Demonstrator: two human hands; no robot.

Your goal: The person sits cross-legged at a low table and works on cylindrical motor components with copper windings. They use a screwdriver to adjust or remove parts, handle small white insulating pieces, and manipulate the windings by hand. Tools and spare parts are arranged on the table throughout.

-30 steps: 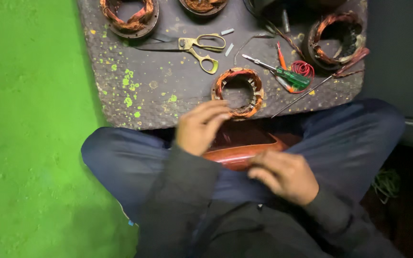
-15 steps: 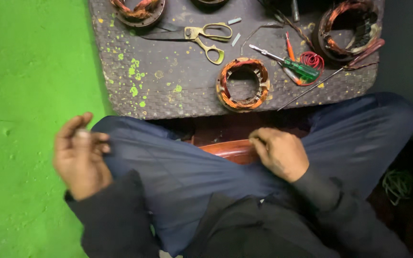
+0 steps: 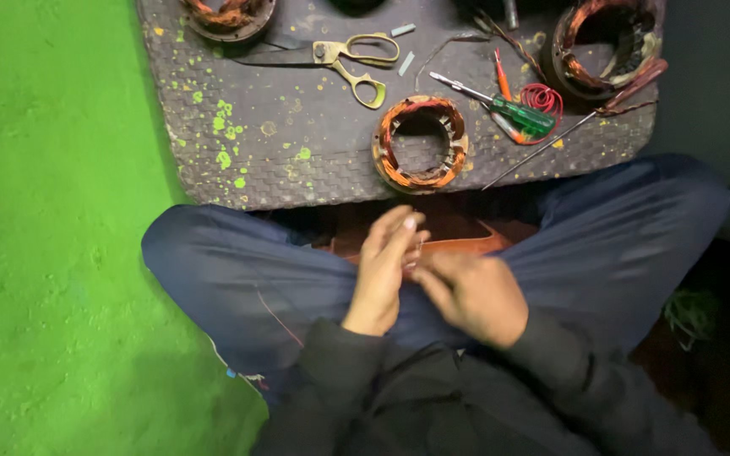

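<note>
Head view showed the left hand (image 3: 382, 274) and right hand (image 3: 471, 295) meeting over the lap, fingers pinched narrow, whatever they held too small to tell; a wound stator (image 3: 422, 143) lay within reach at the mat's (image 3: 297, 118) near edge.

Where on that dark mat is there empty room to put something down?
The dark woven mat is bare at its near-left part, between the yellow-handled scissors and the copper-wound ring. The right side is crowded: green-handled screwdriver, red wire coil, another wound ring.
</note>
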